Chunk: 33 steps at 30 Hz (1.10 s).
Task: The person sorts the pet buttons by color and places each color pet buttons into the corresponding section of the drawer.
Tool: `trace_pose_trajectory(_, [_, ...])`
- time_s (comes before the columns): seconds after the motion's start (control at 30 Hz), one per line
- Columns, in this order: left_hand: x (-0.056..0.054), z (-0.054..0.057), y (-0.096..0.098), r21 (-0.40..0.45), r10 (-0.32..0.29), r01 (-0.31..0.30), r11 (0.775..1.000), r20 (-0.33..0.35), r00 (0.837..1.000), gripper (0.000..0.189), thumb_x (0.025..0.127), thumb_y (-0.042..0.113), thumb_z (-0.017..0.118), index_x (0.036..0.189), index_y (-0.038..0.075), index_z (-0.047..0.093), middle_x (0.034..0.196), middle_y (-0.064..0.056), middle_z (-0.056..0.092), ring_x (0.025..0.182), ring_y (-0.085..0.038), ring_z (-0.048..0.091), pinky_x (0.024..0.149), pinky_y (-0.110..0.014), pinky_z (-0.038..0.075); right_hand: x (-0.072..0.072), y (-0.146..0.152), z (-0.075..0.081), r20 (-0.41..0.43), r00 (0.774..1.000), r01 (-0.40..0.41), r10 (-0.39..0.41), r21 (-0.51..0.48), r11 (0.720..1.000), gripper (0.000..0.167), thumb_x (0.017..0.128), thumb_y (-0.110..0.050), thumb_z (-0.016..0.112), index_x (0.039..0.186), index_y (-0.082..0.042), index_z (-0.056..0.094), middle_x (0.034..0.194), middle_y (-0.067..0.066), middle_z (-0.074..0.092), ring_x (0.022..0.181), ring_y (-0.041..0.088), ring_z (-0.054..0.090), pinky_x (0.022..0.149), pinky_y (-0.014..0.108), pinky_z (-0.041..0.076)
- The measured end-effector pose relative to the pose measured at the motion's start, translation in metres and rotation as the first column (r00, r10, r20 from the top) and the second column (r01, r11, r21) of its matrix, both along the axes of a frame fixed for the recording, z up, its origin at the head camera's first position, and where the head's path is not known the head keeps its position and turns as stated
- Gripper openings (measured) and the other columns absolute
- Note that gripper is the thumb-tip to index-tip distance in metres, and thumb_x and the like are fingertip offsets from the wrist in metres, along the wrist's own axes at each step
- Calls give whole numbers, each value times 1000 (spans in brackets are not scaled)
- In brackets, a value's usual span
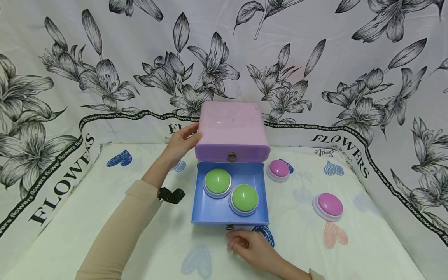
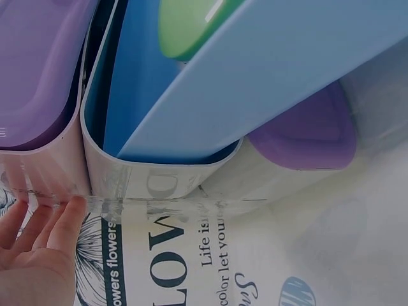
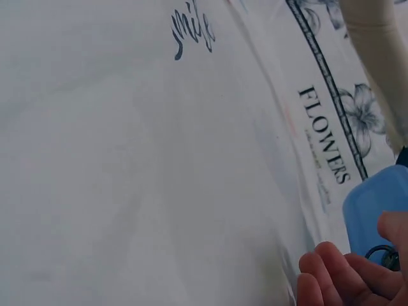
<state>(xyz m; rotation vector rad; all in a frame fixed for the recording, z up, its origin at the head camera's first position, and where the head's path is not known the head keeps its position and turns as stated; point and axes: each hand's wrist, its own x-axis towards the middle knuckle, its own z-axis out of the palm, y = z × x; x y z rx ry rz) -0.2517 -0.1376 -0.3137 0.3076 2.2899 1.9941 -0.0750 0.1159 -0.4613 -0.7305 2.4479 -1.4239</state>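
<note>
If pulled too far, blue drawer at six o'clock may tip: left hand has straight-fingered grip, right hand half-curled, both empty.

White lily-print backdrop, black lettered border; cream heart-print cloth below.

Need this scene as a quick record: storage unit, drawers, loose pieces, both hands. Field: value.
unit: cabinet, pink top
upper_drawer: purple drawer, closed
open_drawer: blue drawer, pulled out
drawer_contents: rear-left green dome, front-right green dome
on_cloth: inner pink dome, right of blue drawer; outer pink dome, farther right
left_hand: left hand, touching cabinet's left side
right_hand: right hand, at blue drawer's ring pull; contact unclear
</note>
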Motion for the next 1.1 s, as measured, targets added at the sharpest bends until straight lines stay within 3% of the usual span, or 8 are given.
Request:
trace_pose_trajectory(0.27, [0, -1, 0, -4, -4, 4, 1000, -4, 1000, 58, 93, 23, 55, 144, 9, 32, 148, -9, 32, 130, -26, 39, 102, -37, 41, -5, 0, -6, 153, 988, 47, -39, -54, 997, 30, 90, -19, 59, 112, 1, 61, 83, 3, 69, 65, 5, 63, 51, 20, 52])
trace_pose_trajectory(0.63, [-1, -1, 0, -1, 1, -1, 1000, -5, 1000, 57, 93, 21, 55, 143, 9, 32, 148, -10, 32, 130, -26, 40, 101, -36, 42, -7, -7, -8, 390, 920, 135, -45, -207, 969, 30, 93, -21, 55, 109, 4, 60, 92, 15, 68, 72, 18, 66, 58, 29, 56])
trace_pose_trajectory(0.87, [-4, -4, -1, 8, 2, -2, 1000, -8, 1000, 56, 93, 22, 55, 143, 10, 33, 147, -9, 33, 129, -25, 41, 100, -35, 43, -8, -16, -11, 418, 900, 232, -126, -214, 949, 32, 95, -26, 51, 92, 4, 63, 86, 11, 68, 68, 19, 67, 56, 32, 57])
trace_pose_trajectory(1.1, [-4, -4, -1, 14, 0, 0, 1000, -6, 1000, 57, 93, 21, 55, 143, 10, 33, 147, -9, 33, 129, -25, 41, 100, -34, 43, -6, -17, -13, 410, 895, 286, -174, -230, 930, 30, 95, -23, 52, 92, 6, 62, 84, 15, 69, 64, 15, 66, 54, 31, 57])
